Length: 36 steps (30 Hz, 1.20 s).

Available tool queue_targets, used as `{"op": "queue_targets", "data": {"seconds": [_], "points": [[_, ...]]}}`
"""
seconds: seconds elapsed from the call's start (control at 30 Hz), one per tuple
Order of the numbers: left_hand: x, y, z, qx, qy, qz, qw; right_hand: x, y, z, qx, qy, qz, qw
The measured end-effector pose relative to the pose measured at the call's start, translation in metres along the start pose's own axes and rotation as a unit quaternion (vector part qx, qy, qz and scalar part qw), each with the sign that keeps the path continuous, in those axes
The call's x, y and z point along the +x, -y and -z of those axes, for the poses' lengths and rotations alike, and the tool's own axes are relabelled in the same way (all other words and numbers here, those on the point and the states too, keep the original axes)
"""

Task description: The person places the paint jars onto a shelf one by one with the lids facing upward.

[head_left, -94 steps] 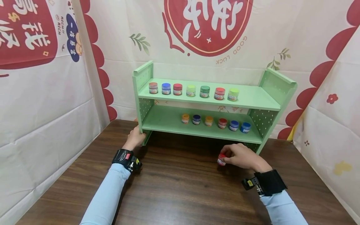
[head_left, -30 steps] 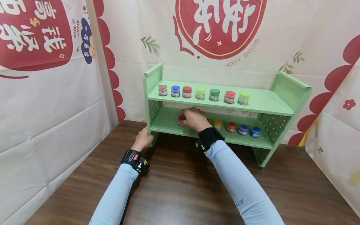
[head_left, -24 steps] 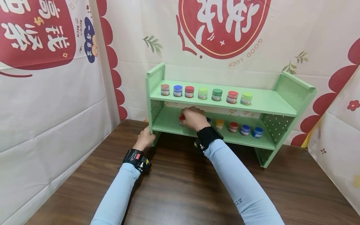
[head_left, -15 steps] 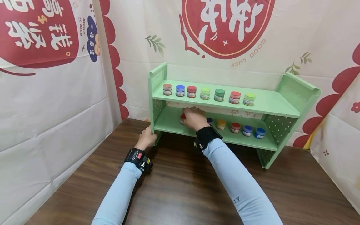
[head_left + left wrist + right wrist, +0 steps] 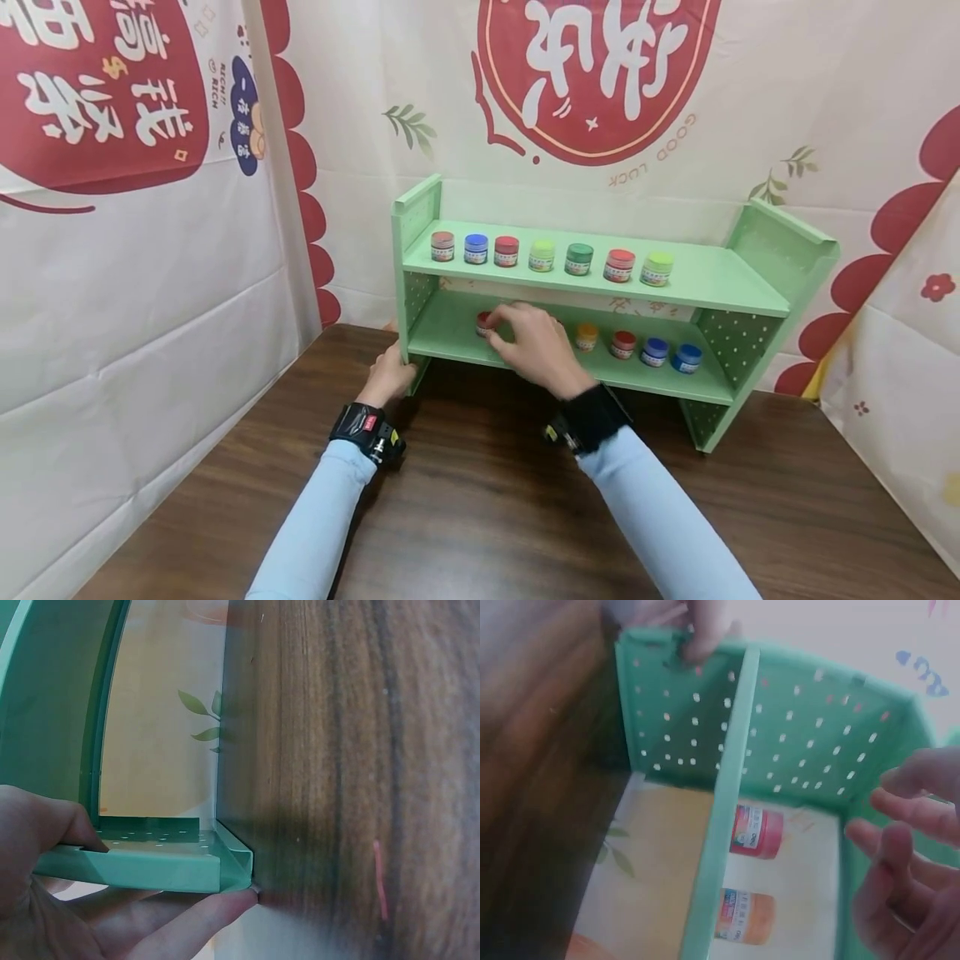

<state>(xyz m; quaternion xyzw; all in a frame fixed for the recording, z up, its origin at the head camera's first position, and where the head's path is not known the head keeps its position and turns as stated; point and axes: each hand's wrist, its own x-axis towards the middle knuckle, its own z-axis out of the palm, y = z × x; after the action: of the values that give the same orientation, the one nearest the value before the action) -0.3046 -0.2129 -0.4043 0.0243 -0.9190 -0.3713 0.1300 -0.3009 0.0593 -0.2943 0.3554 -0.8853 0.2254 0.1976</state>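
My left hand (image 5: 386, 377) grips the lower left side panel of a green two-tier shelf (image 5: 720, 271). In the left wrist view, thumb and fingers lie on either side of that panel's edge (image 5: 135, 871). A small red-lidded paint jar (image 5: 483, 324) stands upright at the left end of the lower tier's row. Just to its right is my right hand (image 5: 536, 346), thumb and fingers spread with nothing held. The right wrist view shows the red jar (image 5: 757, 832) apart from the fingers, beside an orange jar (image 5: 746, 916). My right hand hides part of the row in the head view.
Several paint jars, including a green one (image 5: 578, 259), line the upper tier. More jars, such as a yellow-orange one (image 5: 587, 337) and a blue one (image 5: 687, 358), stand along the lower tier. The shelf stands on a dark wooden table (image 5: 480, 508) before a printed cloth (image 5: 360, 217).
My right hand carried the red jar from the table to the lower tier's left, then let go and drew back toward the right. My left hand keeps gripping the panel.
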Motion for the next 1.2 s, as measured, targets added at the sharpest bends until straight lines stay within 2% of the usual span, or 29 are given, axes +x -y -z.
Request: {"op": "queue_targets", "data": {"seconds": [0.1, 0.2, 0.5, 0.63, 0.87, 1.1, 1.2], "points": [[0.0, 0.001, -0.001, 0.002, -0.004, 0.002, 1.0, -0.027, 0.002, 0.005, 0.016, 0.003, 0.044, 0.9989], [0.001, -0.001, -0.001, -0.002, -0.002, 0.0, 1.0, -0.054, -0.004, 0.009, 0.007, 0.027, 0.059, 0.9979], [0.008, -0.003, -0.001, -0.003, 0.007, -0.01, 0.9999, -0.131, -0.037, 0.018, -0.031, 0.074, 0.034, 0.9962], [0.012, -0.005, -0.001, 0.0, 0.006, -0.02, 0.9998, -0.155, -0.05, 0.028, -0.038, 0.086, 0.009, 0.9955], [0.013, -0.006, 0.003, -0.001, 0.016, -0.015, 0.9998, -0.17, -0.065, 0.04, -0.054, 0.094, -0.021, 0.9939], [0.009, -0.002, 0.017, 0.006, 0.008, -0.007, 0.9999, -0.163, -0.072, 0.045, -0.038, 0.091, -0.028, 0.9947], [0.007, -0.001, 0.025, 0.024, 0.016, -0.009, 0.9995, -0.161, -0.074, 0.044, -0.018, 0.102, -0.032, 0.9942]]}}
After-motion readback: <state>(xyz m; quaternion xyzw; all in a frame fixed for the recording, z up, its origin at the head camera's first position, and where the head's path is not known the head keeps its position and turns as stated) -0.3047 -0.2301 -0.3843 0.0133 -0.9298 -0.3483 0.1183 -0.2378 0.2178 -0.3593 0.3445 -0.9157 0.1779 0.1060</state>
